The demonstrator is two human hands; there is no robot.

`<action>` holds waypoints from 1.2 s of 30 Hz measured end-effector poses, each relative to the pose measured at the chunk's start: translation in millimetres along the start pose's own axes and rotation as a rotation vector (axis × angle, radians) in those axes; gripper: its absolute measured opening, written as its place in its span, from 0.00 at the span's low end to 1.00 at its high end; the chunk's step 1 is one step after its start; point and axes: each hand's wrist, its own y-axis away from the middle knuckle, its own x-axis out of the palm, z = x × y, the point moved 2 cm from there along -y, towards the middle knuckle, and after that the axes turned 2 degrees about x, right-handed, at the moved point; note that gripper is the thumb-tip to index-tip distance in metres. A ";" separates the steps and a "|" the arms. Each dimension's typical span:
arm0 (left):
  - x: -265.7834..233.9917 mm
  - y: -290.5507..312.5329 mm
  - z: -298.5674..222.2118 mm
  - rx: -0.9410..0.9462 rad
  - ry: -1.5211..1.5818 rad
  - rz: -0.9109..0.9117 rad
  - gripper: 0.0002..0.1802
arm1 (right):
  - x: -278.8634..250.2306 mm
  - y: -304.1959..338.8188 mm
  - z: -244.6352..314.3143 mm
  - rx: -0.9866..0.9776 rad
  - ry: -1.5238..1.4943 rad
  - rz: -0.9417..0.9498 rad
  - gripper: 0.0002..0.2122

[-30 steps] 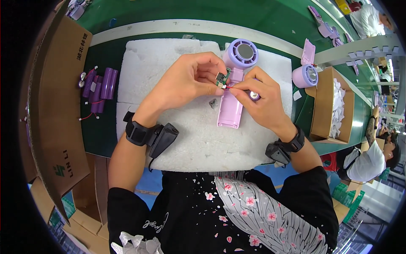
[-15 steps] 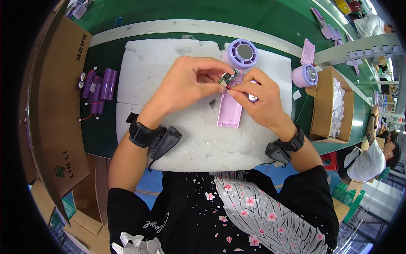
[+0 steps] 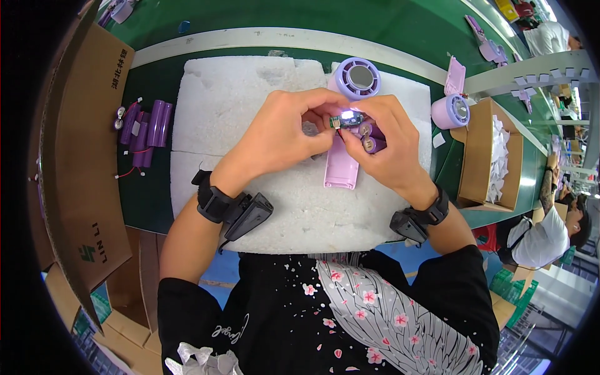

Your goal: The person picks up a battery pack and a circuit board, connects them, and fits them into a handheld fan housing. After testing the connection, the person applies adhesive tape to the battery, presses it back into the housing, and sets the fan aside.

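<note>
My left hand pinches the left end of a small green circuit board, which carries a bright white light. My right hand closes on the board's right end with thumb and forefinger. Two purple battery cells sit beneath the right fingers; whether that hand also grips them is hidden. A red wire runs at the board's lower edge. Just below lies an open pink-lilac handle shell, joined toward a round lilac fan head; the fingers cover the part between.
White foam sheet underlies the work. Several purple wired battery cells lie at left beside a tall cardboard box. Another lilac fan and an open carton with white pieces stand at right. A co-worker sits far right.
The board has turned flatter and moved slightly down and right, and its light now shows. My right fingers have shifted up onto it, exposing the two battery cells more.
</note>
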 end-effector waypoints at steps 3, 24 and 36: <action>1.1 0.4 2.7 -0.017 0.004 -0.021 0.20 | -2.4 -0.1 -0.7 -0.039 0.044 0.012 0.17; 5.3 1.3 3.8 0.191 -0.227 -0.193 0.15 | -3.9 -3.1 -3.7 0.014 0.042 -0.008 0.16; -0.1 -2.0 8.3 0.038 -0.013 -0.081 0.15 | -6.2 0.0 8.1 0.169 0.076 0.006 0.12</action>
